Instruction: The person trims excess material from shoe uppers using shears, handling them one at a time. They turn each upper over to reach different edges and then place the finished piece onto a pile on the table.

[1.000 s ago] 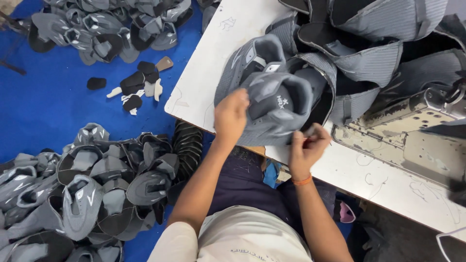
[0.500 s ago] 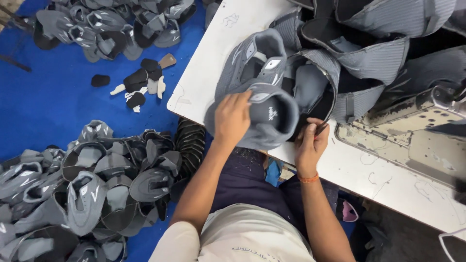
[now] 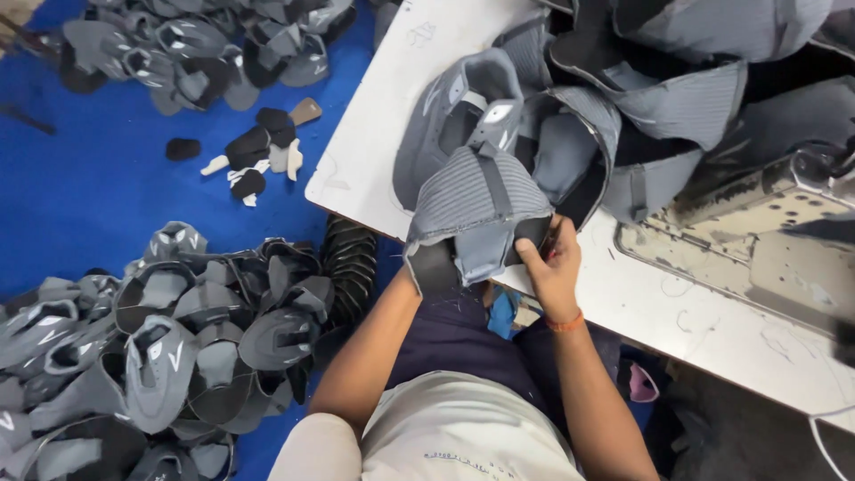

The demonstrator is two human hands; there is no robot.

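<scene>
**Grey shoe upper held up at the desk edge**

We see both hands on one ribbed grey shoe upper (image 3: 476, 209), lifted at the near edge of the white desk (image 3: 374, 151), just left of the frame's centre. The right hand (image 3: 552, 267) is closed on the upper's lower right corner, thumb pressed over the fabric and fingers curled behind it. The left hand (image 3: 434, 267) is almost wholly hidden behind the piece; only the forearm rising to it shows, so we judge it to be gripping the lower left edge from underneath, but we cannot tell how the fingers lie.

As to how far the work stands, we can only read it from the piles. Directly behind the held piece, touching it, lies another grey upper with white side marks (image 3: 463, 116), and beyond that, in the upper right of the frame, a heap of ribbed grey and black uppers (image 3: 686, 98) spreads across the desk. At the right edge sits a worn cream sewing machine (image 3: 757, 240), apart from the hands, with nothing under it that we can make out. On the blue floor (image 3: 89, 196), lower left, a large pile of grey uppers (image 3: 169, 347) is stacked; a second pile (image 3: 196, 44) lies at upper left, with small loose black and white cut pieces (image 3: 254, 151) between them. Which pile is finished we cannot tell; plenty evidently remains on the desk.
</scene>
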